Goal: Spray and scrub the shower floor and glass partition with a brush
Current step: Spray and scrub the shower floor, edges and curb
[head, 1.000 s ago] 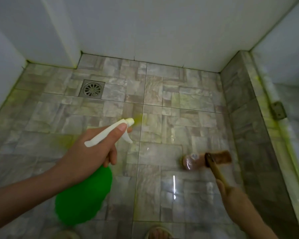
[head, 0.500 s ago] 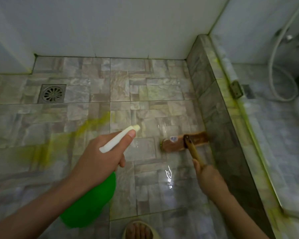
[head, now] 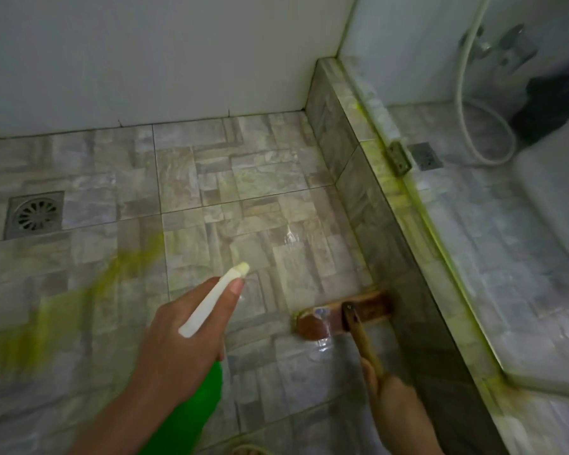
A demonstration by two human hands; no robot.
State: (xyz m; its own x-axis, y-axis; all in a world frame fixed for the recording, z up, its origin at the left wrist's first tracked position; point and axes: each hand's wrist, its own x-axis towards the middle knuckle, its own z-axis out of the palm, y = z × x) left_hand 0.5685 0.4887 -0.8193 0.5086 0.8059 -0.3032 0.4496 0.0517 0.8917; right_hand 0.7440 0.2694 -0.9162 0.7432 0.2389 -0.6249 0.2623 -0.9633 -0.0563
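We're watching the view swing right since a second ago: the drain point(head: 33, 215) is sliding off to the far left, and a yellow-green streak point(head: 79, 290) is now lying across the shower floor point(head: 260, 192), left of our left hand point(head: 184, 343). That hand is wrapping around the neck of the green spray bottle point(head: 191, 418), one finger stretching along its white head. Our right hand point(head: 398, 408) is gripping the wooden handle of the brush point(head: 342, 315). Its head is now sitting on wet tiles ahead of that hand, right up against the tiled kerb point(head: 375, 208). The glass partition point(head: 473, 257) is standing to the right of our right hand.
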